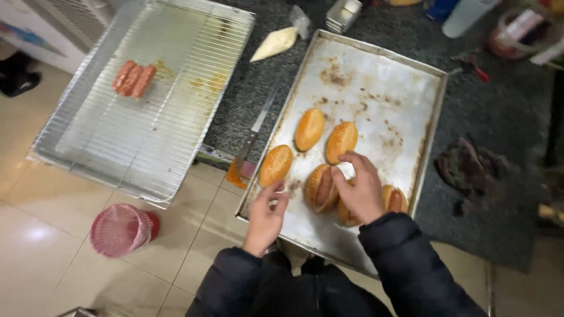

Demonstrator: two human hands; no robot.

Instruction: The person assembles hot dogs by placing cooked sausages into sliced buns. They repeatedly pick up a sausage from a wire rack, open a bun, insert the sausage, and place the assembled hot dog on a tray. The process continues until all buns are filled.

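I see the split bun (321,189) with a sausage in it lying near the front edge of the baking tray (376,82), touching another filled bun under my right hand (359,191); that hand rests on top of the buns, fingers curled and spread loosely, and I cannot tell whether it actually pinches anything. My left hand (267,214) sits at the tray's front left edge, fingers half closed on something small that I cannot make out. A further filled bun (393,199) lies at the right edge; three closed buns (309,129) lie towards the middle.

My worry is the tray itself; its front corner overhangs the counter (505,117) above the tiled floor (53,223), so a downward press there could tip it and slide the buns off. A knife (254,132) lies just beside the left edge, within reach of a careless wrist. The wire rack (176,117) holding sausages (134,78) also juts out past the counter.
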